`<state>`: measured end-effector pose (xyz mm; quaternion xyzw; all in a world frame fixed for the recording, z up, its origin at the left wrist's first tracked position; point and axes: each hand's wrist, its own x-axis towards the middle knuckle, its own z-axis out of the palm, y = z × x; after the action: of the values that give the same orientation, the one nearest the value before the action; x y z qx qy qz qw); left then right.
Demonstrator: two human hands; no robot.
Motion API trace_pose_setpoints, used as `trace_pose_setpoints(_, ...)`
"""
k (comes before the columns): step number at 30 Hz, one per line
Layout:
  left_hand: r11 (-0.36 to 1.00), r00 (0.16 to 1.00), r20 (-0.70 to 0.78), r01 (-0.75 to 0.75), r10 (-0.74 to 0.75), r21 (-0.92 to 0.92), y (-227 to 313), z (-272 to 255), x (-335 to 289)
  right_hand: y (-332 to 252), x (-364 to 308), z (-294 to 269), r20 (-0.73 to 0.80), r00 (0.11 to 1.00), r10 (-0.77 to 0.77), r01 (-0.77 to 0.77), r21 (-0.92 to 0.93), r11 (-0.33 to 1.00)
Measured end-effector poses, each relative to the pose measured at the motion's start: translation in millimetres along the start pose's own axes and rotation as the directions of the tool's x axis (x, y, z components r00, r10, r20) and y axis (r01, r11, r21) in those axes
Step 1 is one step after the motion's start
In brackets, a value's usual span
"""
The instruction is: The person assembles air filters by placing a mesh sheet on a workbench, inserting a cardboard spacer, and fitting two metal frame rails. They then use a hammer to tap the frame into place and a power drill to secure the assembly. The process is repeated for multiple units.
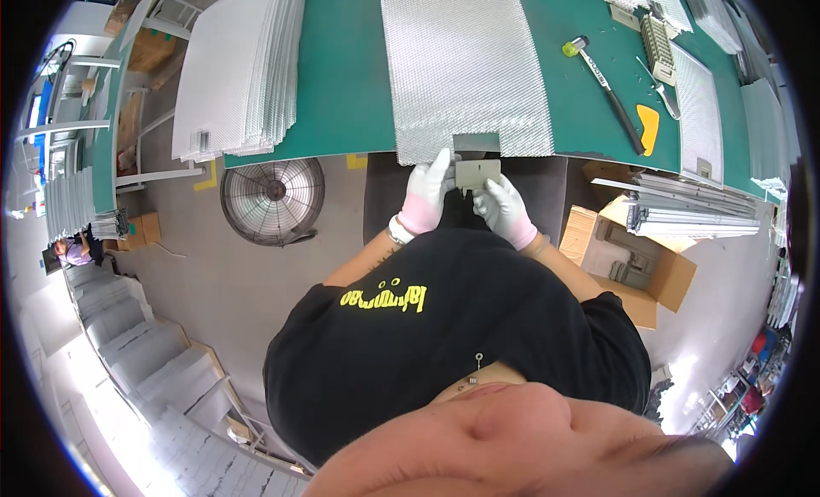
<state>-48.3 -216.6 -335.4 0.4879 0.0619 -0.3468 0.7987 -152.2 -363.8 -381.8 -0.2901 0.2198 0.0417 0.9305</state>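
Observation:
A small grey rectangular metal plate [478, 174] with a little slot is held up just off the table's near edge. My right hand [506, 211], in a white glove with a pink cuff, pinches it at its lower right. At the plate's left edge my left hand [425, 194], gloved the same way, has its fingers closed; one finger points up beside the mesh sheet. That silver mesh sheet [465, 65] lies flat on the green table [342, 70], with a rectangular notch in its near edge right behind the plate.
A stack of mesh sheets [239, 70] stands to the left. On the right lie a mallet [606, 95], a yellow scraper [648, 129] and a screwdriver-like tool [664, 95]. Below are a floor fan [273, 202], metal strips [692, 211] and an open cardboard box [670, 279].

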Motion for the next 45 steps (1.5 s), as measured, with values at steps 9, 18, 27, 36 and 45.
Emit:
trace_pose_setpoints(9, 0.997, 0.999, -0.041, -0.018, 0.016, -0.07, 2, -1, -3, -7, 6, 10, -0.116, 0.989, -0.094, 0.066, -0.224, 0.972)
trace_pose_setpoints(18, 0.991, 0.999, 0.032, -0.005, 0.001, 0.131, 2, -6, -10, -26, -8, 38, -0.136, 0.984, -0.119, 0.032, -0.519, 0.854)
trace_pose_setpoints(27, 0.938, 0.968, 0.131, 0.165, -0.213, 0.305, 9, -18, 0, -29, 4, 23, -0.372, 0.885, -0.28, 0.127, -0.385, 0.914)
trace_pose_setpoints(36, 0.975, 0.952, 0.214, 0.221, -0.217, 0.005, 1, -14, -6, -24, 4, 17, -0.35, 0.893, -0.282, 0.14, -0.38, 0.914)
trace_pose_setpoints(45, 0.631, 0.443, 0.61, -0.119, -0.657, 0.767, 148, 29, 21, 9, 27, -7, 0.063, 0.997, 0.039, -0.006, -0.454, 0.891)
